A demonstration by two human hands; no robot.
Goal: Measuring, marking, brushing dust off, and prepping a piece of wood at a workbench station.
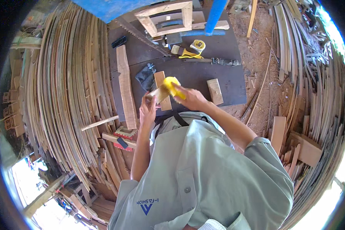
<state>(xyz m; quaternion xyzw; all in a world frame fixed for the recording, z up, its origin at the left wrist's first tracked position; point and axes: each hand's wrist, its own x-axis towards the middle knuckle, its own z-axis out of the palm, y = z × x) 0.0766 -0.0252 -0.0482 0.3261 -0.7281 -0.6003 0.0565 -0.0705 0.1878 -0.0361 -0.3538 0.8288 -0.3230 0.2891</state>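
My left hand (147, 107) is closed on a short wooden piece (156, 96) held at an angle over the bench. My right hand (189, 97) grips a rounded yellow tool (171, 84), blurred and touching or very near the held wood; its exact kind is unclear. Beneath them a small board (166, 104) lies upright-on in view on the dark workbench (228, 69). Left of it sit a black tool (145, 76) and a long notched plank (125, 96). A wood block (214, 92) lies to the right.
The bench's back holds a wooden frame (163, 28), handsaw (142, 36), tape measure (197, 46), brush (176, 50), dark bar (226, 61) and blue pipe (214, 17). Tall timber stacks (65, 88) flank both sides. Loose offcuts (119, 142) lie by the bench's left front.
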